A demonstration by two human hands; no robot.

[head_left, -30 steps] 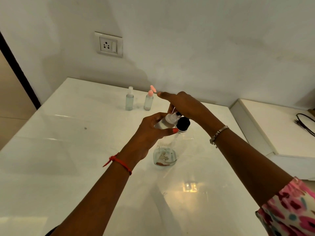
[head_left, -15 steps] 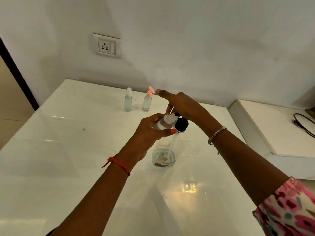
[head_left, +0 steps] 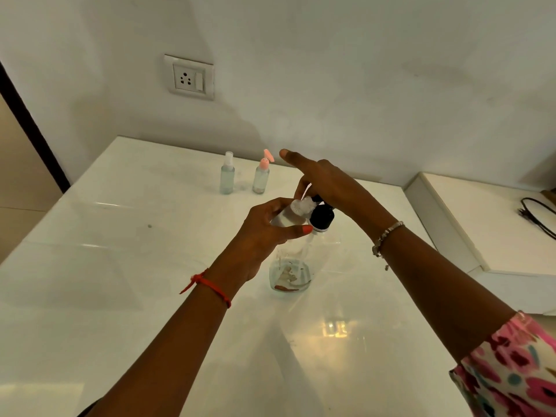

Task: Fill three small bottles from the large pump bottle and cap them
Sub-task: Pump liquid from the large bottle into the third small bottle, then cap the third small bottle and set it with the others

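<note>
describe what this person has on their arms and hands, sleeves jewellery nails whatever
Both forearms are bare. The left hand shows an orange-red painted nail and has a red thread bracelet, loose ends trailing, at its wrist. The right hand has a silver beaded bracelet at its wrist; higher up is a white sleeve with pink floral blotches.

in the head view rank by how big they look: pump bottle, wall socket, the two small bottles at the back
1. large pump bottle, though it stands nearest the camera
2. wall socket
3. clear-topped small bottle and pink-topped small bottle, side by side: too alike to rank
</note>
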